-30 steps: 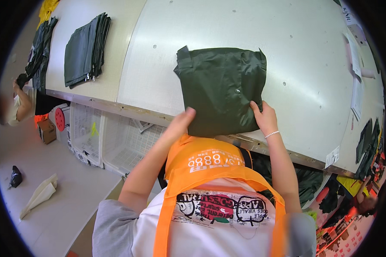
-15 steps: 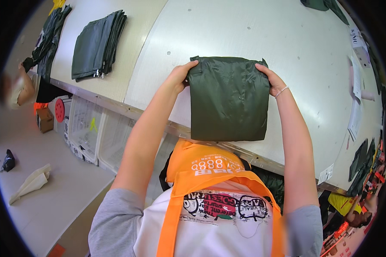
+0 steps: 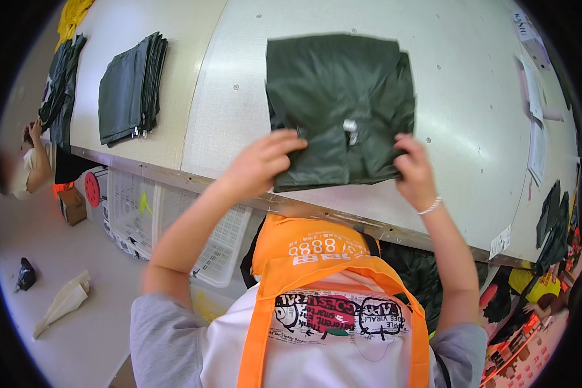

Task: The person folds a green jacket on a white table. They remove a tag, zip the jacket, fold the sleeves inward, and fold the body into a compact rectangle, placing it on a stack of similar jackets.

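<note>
A folded dark green garment (image 3: 323, 84) of thin, slightly shiny cloth lies in front of me on the pale table. A small white label (image 3: 350, 127) shows near the middle of its nearer part. My left hand (image 3: 260, 161) grips the garment's left side close to the near edge, its fingers curled over the cloth. On the opposite side my right hand (image 3: 415, 169) pinches the right edge, with the thumb partly hidden. A white beaded bracelet (image 3: 429, 206) is on my right wrist.
Further left on the table (image 3: 194, 84) stands a neat stack of folded dark green garments (image 3: 130, 90). Papers (image 3: 537, 142) lie along the right side. White plastic crates (image 3: 220, 246) sit under the front edge. Another person's arm (image 3: 40, 161) is at far left, beside hanging dark cloth (image 3: 63, 90).
The garment has turned over, now showing a white label, and lies farther up the table. My hands have shifted from its far corners to its near sides.
</note>
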`<state>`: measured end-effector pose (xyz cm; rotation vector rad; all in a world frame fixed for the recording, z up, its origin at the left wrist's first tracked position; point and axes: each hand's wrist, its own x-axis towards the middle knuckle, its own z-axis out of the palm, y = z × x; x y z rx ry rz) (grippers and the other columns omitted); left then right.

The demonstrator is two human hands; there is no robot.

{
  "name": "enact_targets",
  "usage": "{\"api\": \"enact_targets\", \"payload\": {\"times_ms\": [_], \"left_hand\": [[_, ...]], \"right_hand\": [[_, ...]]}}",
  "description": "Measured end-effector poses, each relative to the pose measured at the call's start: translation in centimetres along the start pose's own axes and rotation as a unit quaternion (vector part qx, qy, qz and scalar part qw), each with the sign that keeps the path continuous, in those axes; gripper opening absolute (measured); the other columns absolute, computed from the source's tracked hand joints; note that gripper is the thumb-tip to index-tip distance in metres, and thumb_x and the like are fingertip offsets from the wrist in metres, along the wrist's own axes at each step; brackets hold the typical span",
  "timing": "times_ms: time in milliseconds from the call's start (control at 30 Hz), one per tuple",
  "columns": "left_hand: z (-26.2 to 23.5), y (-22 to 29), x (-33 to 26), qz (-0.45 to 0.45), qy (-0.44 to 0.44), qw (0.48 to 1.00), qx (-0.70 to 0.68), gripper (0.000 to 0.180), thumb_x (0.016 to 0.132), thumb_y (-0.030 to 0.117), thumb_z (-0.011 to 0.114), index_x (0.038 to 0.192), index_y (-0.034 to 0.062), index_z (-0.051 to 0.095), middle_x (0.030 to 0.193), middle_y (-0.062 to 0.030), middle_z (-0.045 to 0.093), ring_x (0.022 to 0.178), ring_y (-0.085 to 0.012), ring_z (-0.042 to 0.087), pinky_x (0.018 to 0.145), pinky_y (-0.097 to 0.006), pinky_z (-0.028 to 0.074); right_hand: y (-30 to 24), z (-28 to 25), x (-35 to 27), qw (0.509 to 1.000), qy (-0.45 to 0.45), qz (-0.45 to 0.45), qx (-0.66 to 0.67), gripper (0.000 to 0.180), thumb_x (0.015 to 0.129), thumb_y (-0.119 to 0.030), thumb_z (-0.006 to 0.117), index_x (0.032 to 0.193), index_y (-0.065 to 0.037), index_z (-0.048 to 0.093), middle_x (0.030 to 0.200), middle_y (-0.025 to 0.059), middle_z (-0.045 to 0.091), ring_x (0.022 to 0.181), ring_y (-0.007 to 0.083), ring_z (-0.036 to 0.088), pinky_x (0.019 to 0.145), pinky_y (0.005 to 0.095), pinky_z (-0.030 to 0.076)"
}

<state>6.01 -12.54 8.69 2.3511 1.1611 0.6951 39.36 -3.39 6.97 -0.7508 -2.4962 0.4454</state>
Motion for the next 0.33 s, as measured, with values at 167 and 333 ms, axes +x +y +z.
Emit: {"api": "enact_targets", "payload": {"times_ms": [167, 333], "left_hand": [[5.1, -0.5, -1.9, -0.089, -0.117, 0.989, 0.007, 0.027, 0.060, -0.006, 0.056, 0.084, 0.0018, 0.052, 0.129, -0.0106, 0.050, 0.125, -0.0306, 0.041, 0.103, -0.044, 0.036], [0.9, 1.1, -1.9, -0.157, 0.025, 0.987, -0.024, 0.028, 0.064, -0.005, 0.053, 0.090, 0.0042, 0.055, 0.125, -0.0108, 0.054, 0.119, -0.0331, 0.046, 0.098, -0.043, 0.038]], "right_hand": [[-1.5, 0.9, -0.9, 0.947, -0.189, 0.228, 0.124, 0.020, 0.071, -0.001, 0.068, 0.084, 0.000, 0.052, 0.115, 0.0171, 0.054, 0.110, 0.0326, 0.052, 0.093, 0.0338, 0.043], [-7.3, -11.8, 5.3, 0.940, 0.199, 0.142, 0.239, 0.035, 0.082, -0.011, 0.064, 0.113, 0.003, 0.057, 0.118, 0.0140, 0.058, 0.112, 0.0260, 0.055, 0.095, 0.0352, 0.043]]}}
